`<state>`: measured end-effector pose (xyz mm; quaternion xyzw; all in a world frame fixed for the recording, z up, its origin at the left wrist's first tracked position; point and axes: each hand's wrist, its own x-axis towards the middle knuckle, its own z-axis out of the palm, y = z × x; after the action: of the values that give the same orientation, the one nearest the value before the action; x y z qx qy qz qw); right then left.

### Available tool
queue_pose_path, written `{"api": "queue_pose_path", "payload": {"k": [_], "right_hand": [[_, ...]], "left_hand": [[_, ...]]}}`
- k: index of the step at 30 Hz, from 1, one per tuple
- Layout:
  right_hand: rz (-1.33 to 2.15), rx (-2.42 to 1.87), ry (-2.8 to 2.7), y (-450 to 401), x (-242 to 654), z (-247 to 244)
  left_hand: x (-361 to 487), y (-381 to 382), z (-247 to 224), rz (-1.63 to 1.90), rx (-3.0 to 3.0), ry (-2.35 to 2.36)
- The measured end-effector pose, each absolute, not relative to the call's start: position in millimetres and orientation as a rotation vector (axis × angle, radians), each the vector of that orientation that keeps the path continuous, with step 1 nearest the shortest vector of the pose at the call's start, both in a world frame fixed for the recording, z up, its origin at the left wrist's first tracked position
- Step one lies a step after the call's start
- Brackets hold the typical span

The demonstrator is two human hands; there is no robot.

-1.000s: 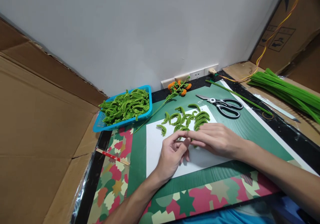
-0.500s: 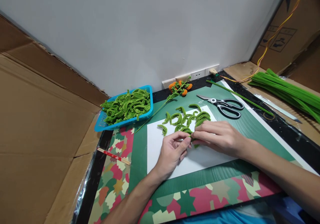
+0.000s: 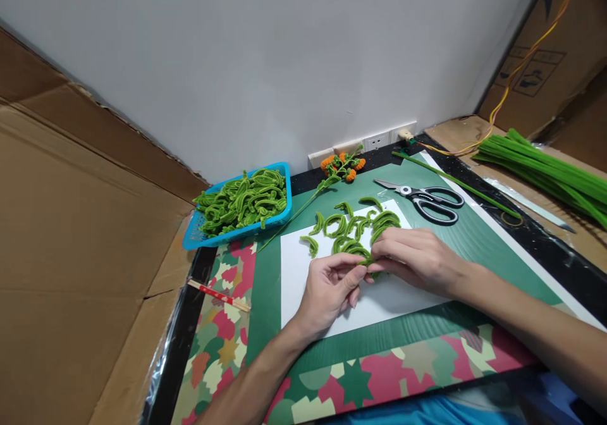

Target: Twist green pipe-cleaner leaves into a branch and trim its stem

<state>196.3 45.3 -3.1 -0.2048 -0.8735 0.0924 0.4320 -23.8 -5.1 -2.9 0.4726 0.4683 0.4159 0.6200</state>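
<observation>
Between the fingertips of both hands is a short piece of green pipe cleaner point(image 3: 366, 261), mostly covered by the fingers. My left hand point(image 3: 332, 289) pinches it with thumb and index finger. Close against it, my right hand point(image 3: 417, 257) grips the same piece from the other side. Just beyond the hands, several curved green pipe cleaner pieces point(image 3: 353, 226) lie on a white sheet of paper point(image 3: 303, 298). Part of that pile is hidden behind my right hand.
A blue basket point(image 3: 288, 191) full of bent green pieces stands at the left back. Behind lie an orange-flowered stem point(image 3: 327, 183) and scissors point(image 3: 422, 200). Long green pipe cleaners point(image 3: 545, 172) and a pale pointed tool point(image 3: 531, 205) are at right, wrapped chopsticks point(image 3: 219, 295) at left.
My fingertips have shifted slightly apart, so a bit more of the green pipe cleaner shows between them. Both hands keep their hold, and the loose pieces look the same.
</observation>
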Motion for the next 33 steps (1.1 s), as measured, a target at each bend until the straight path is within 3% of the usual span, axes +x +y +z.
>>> {"api": "queue_pose_path", "payload": {"k": [9, 17, 33], "right_hand": [[0.375, -0.57, -1.919, 39.0, 183.9, -1.5], [0.166, -0.553, -2.085, 37.3, 186.2, -9.8], [0.264, -0.581, -2.126, 33.4, 183.7, -7.4]], "left_hand": [[-19.3, -19.6, 5.3, 1.156, 1.584, 1.24], [-20.1, -15.5, 4.3, 1.192, 1.473, 1.301], [-20.9, -18.1, 2.2, 1.206, 1.614, 1.381]]}}
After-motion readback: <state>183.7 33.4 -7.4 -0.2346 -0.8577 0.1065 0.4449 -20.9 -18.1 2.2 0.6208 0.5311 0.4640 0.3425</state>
